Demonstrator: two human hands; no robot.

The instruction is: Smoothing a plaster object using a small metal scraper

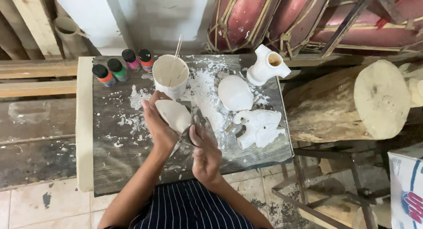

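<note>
Head view, person at a low dusty tabletop (110, 163) strewn with white chips.

Left hand (157, 127): fingers wrapped around a flat oval white plaster piece (174, 115), held just above the tabletop in front of the person. Its long axis runs from upper left to lower right, the lower end pointing toward the right hand.

Right hand (205, 156): fingers curled shut on a small dark tool (187, 135) (blade or scraper, too hidden to tell which). The tool tip meets the lower right edge of the piece, so the piece lies up and to the left of the right fingers, touching the tool. The left hand is the nearer of the two, since it carries the piece.

Around them: a white cup (170, 75) with thin sticks standing in it, just behind the piece; four small paint bottles (122, 67) with coloured bands to the left of the cup; a white domed casting (235, 92), a white vase-like casting (265, 66) and a carved white animal figure (259, 127) to the right. A log stump (352, 103) lies beside the tabletop.
</note>
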